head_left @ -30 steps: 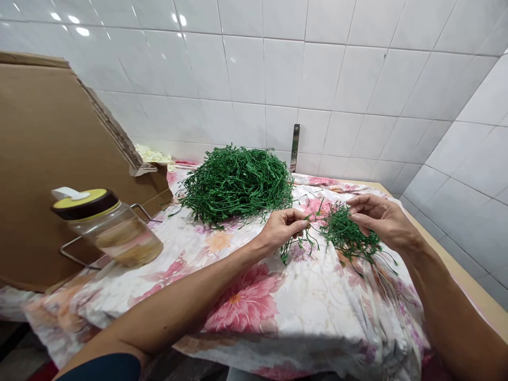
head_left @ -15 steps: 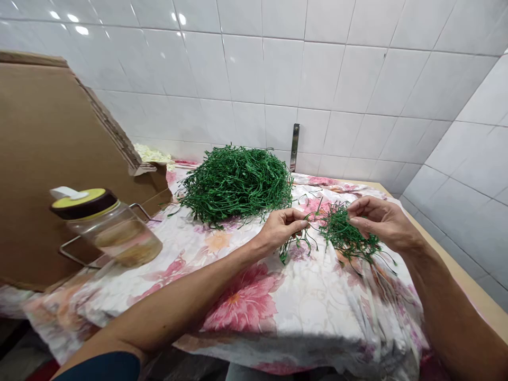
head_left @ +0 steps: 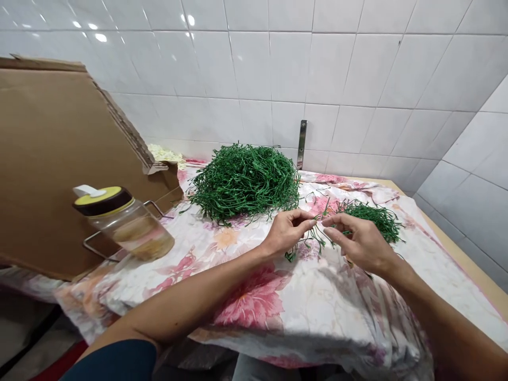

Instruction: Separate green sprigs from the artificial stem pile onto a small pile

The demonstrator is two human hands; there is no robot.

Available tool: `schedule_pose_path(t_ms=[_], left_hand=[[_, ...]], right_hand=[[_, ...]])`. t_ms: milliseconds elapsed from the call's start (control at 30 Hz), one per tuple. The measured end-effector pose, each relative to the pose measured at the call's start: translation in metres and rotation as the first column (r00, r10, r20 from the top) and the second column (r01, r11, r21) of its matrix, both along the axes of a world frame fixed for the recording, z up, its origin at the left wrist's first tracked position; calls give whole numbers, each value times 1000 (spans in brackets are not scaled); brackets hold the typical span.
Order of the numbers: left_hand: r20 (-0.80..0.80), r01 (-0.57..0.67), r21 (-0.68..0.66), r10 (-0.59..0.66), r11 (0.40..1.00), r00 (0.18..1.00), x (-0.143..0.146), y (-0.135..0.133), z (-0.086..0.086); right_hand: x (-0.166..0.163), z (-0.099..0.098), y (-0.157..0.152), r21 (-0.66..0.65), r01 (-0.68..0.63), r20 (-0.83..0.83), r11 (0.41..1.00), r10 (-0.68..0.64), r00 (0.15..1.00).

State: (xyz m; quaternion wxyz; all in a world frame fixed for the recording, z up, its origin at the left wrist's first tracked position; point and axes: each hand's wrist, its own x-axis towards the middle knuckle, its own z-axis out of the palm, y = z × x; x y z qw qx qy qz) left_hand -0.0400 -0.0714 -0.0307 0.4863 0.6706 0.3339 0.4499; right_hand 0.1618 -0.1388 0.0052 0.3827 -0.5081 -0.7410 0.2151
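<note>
My left hand (head_left: 288, 232) pinches a few thin green artificial stems (head_left: 291, 255) between thumb and fingers; their budded ends hang below it over the cloth. Close beside its fingertips is my right hand (head_left: 359, 241), thumb and forefinger curled near each other in a loose pinch. Whether a stem lies between those right fingertips is too fine to make out. Behind the right hand lies a small heap of green stems (head_left: 377, 218), partly covered by it. A much larger pile of the same stems (head_left: 248, 182) sits farther back, left of centre.
A floral cloth (head_left: 317, 312) covers the table. On the left, a tilted bottle with a yellow and black lid (head_left: 138, 233) stands by a large cardboard box (head_left: 47, 159). Pale yellow bits (head_left: 164, 153) lie behind the box. A metal strip (head_left: 302, 144) leans at the tiled wall (head_left: 289, 63).
My right hand has moved left, from over the small heap to beside my left hand's fingertips. The left hand keeps its pinch on the stems. The view has shifted slightly.
</note>
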Motion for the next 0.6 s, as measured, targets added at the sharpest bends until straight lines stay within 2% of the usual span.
schedule_pose_path(t_ms=[67, 133, 233, 367, 467, 600], left_hand=[[-36, -3, 44, 5, 999, 999, 1, -6, 1], [-55, 10, 68, -6, 998, 998, 2, -10, 1], [-73, 23, 86, -17, 996, 997, 3, -13, 0], [-117, -17, 178, 38, 984, 992, 3, -14, -3], [-165, -36, 220, 73, 975, 984, 2, -14, -2], [-174, 6, 141, 18, 990, 985, 3, -14, -1]], right_hand=[[-6, -7, 3, -11, 21, 77, 1000, -20, 997], [-7, -13, 8, -64, 4, 75, 998, 0, 997], [-8, -16, 11, -227, -48, -45, 973, 39, 998], [-12, -15, 13, -410, -63, -204, 910, -24, 979], [-14, -20, 17, -421, -90, -280, 903, -34, 959], [-13, -32, 23, -428, -216, -310, 878, 82, 947]])
